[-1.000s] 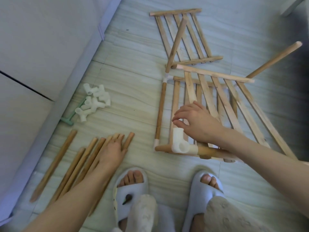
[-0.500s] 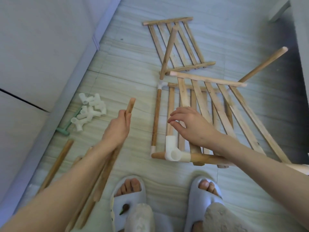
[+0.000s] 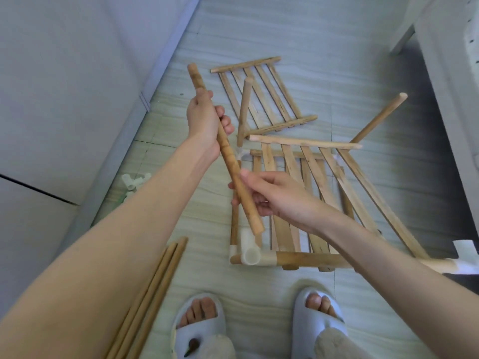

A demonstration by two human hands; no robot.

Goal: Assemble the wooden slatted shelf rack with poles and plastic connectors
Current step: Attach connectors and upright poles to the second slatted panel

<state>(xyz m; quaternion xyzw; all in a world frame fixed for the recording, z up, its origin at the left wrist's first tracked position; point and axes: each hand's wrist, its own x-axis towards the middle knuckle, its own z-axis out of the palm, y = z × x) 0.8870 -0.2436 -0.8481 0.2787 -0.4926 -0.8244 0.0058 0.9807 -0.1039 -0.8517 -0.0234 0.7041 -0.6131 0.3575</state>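
A wooden pole point(image 3: 228, 154) slants through the air over the floor, with my left hand point(image 3: 204, 117) gripping its upper part. My right hand point(image 3: 269, 195) holds its lower part, fingers curled round it. The pole's lower end hangs just above a white plastic corner connector point(image 3: 250, 251) on the partly built rack point(image 3: 311, 193), which lies on the floor with slatted shelves and two poles sticking up. A separate slatted shelf panel point(image 3: 261, 97) lies further away.
Several loose poles point(image 3: 153, 296) lie at the lower left beside my left forearm. A heap of white connectors point(image 3: 134, 181) shows behind that arm, near the white wall. My feet in pale slippers point(image 3: 197, 325) stand at the bottom. A white furniture leg point(image 3: 404, 32) stands at the far right.
My left hand lifted one pole from the floor heap and carried it up and right. My right hand left the rack and took hold of the pole's lower part.
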